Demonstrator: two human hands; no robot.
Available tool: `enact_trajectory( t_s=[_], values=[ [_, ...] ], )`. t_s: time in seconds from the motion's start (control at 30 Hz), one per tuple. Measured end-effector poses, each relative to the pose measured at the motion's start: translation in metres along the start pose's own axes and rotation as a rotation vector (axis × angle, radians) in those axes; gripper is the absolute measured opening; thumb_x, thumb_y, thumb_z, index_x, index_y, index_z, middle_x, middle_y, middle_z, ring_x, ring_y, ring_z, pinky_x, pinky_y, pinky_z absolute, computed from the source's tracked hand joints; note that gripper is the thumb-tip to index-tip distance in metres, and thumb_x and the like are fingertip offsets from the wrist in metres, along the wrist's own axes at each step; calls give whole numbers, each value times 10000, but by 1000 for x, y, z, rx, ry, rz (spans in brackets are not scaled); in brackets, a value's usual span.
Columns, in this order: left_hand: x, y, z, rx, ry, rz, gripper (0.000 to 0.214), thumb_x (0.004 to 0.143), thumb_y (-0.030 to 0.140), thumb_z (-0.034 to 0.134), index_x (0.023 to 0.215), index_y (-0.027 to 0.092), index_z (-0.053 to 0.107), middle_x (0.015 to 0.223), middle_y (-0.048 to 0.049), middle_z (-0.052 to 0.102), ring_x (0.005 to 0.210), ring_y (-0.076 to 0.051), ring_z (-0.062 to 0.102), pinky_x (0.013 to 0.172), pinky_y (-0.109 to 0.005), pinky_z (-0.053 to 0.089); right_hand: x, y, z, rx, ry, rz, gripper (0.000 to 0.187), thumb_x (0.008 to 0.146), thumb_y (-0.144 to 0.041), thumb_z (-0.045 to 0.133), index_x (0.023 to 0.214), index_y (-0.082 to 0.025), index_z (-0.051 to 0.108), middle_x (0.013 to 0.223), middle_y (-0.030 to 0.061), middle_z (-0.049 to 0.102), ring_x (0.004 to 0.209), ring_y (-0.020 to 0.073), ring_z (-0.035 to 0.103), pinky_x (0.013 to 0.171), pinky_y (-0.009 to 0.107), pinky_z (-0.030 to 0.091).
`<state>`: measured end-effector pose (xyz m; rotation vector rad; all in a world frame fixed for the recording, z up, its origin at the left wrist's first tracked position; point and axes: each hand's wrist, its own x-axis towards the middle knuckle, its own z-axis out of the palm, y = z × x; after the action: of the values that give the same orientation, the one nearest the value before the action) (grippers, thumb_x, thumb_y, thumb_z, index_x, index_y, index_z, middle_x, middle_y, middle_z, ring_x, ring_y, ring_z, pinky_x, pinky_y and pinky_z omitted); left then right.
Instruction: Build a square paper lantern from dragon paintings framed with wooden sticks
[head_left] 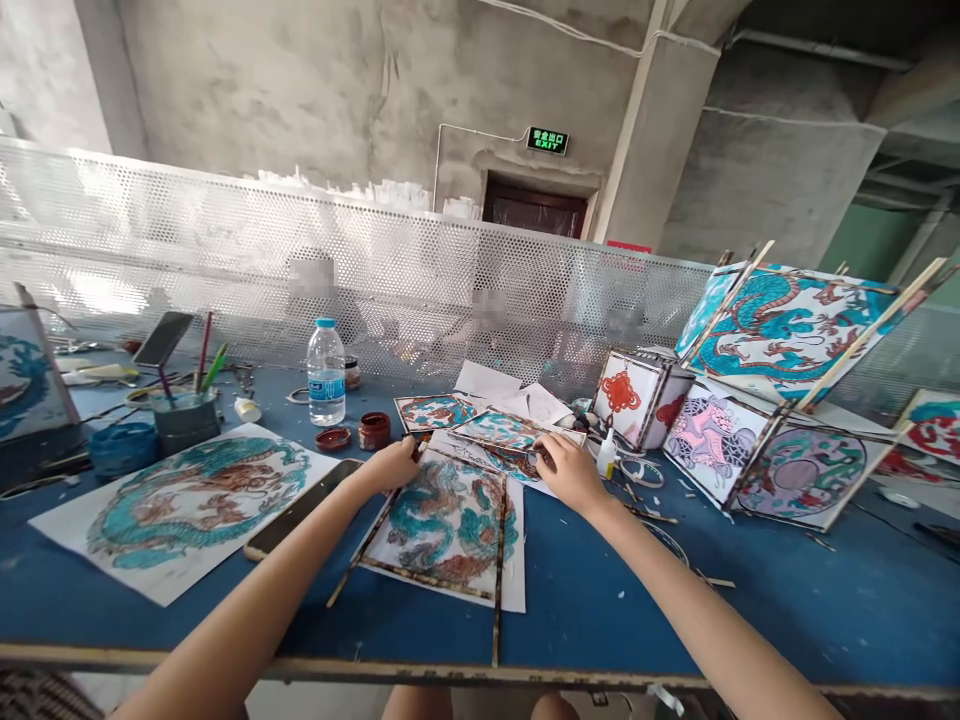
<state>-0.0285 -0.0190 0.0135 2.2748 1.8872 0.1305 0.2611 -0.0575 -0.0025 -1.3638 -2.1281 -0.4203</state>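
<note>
A dragon painting in teal and red on white paper [448, 525] lies in front of me with thin bamboo sticks [498, 545] laid along its edges as a frame. My left hand [391, 465] is closed at the frame's far left corner, pinching a stick end. Over at the far right corner, my right hand [568, 470] has its fingers curled on a dark stick [517, 452] that runs along the far edge. More painted panels [495, 430] lie just beyond both hands.
A large dragon sheet [187, 505] and a phone [300, 505] lie to the left. Behind them are a water bottle [326, 372], small paint pots [373, 430], a brush cup [184, 415] and a glue bottle [606, 455]. Finished painted lanterns [765, 440] stand right. A perforated metal screen [450, 290] backs the blue table [787, 600].
</note>
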Motion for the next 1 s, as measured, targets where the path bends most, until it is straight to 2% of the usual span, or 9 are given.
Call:
enact_trajectory(
  t_s=[0.13,0.27,0.37,0.5,0.6,0.7,0.77,0.87,1.0],
  values=[
    [-1,3,-6,-52,-3,23,278,745,155,425,993,120,545,1015,-115,654,886,-208,617,668,-238,438,-16,-23,-11,-5,-15,-166,118,830,-127,449,884,-185,537,881,45,598,864,193,540,751,287,404],
    [2,3,-4,-80,-31,54,215,716,130,421,815,145,610,877,-59,674,852,-192,617,661,-219,436,-35,-51,-19,-90,-76,-339,99,840,-137,448,866,-180,533,818,41,577,796,196,521,698,300,391],
    [3,1,-3,-89,-60,57,191,694,136,427,739,140,613,770,-50,660,780,-193,618,599,-215,435,-46,-69,-22,-105,-95,-392,72,832,-140,464,845,-176,525,802,40,572,773,193,517,675,297,381],
    [3,-3,-3,-108,-101,47,217,662,141,423,774,131,609,707,-42,626,614,-171,596,452,-211,406,-52,-88,-27,-22,-144,-383,56,855,-199,486,881,-184,533,828,35,605,785,186,549,660,281,376],
    [2,-4,-2,-122,-133,34,241,650,142,416,804,125,601,698,-48,607,533,-160,569,380,-209,381,-42,-81,-34,100,-234,-222,183,896,-349,448,885,-202,556,765,18,629,703,161,580,591,254,365],
    [3,-5,-1,-126,-168,19,251,643,136,416,821,116,591,700,-62,594,502,-160,560,353,-211,386,-20,-47,-38,79,-336,156,284,923,-366,357,888,-196,582,732,42,640,632,161,586,554,247,352],
    [2,-4,0,-123,-192,8,256,638,132,418,831,112,585,683,-65,586,488,-162,558,346,-211,393,-6,-15,-36,35,-457,400,260,867,-378,450,971,-180,583,864,94,653,765,221,607,605,272,379],
    [1,-4,-1,-119,-215,1,265,635,133,418,844,106,578,698,-75,589,488,-168,563,341,-215,406,4,25,-23,60,-548,497,437,760,-423,584,1094,-142,552,1065,156,615,933,295,585,673,308,416],
    [0,-4,-1,-110,-218,0,282,635,143,417,870,103,569,783,-101,611,524,-178,585,353,-218,427,2,43,-3,163,-623,532,727,588,-511,708,1174,-137,494,1194,167,547,1028,313,546,747,328,438]
  ],
)
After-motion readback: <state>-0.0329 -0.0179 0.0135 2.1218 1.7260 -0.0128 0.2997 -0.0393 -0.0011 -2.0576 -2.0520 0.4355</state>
